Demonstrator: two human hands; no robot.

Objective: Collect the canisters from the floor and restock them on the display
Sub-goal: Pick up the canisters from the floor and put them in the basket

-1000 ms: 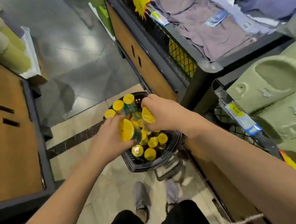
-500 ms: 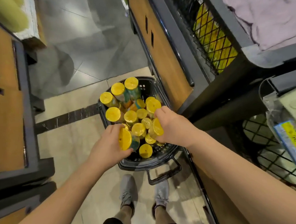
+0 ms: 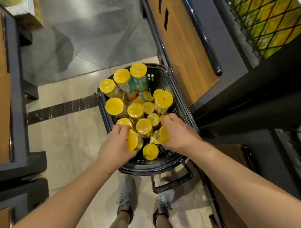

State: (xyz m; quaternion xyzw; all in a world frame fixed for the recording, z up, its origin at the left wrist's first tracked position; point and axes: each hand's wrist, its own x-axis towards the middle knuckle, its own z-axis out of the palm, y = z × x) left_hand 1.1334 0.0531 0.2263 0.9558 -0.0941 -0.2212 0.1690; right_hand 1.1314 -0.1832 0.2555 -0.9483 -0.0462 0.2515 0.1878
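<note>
The head camera looks steeply down, close above a basket (image 3: pixel 163 167) on the floor (image 3: pixel 68 141)

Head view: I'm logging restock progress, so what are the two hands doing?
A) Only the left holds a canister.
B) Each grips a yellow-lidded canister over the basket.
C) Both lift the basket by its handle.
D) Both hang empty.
B: the left hand grips one yellow-lidded canister and the right hand grips a second canister, both over the black basket on the floor.
</note>
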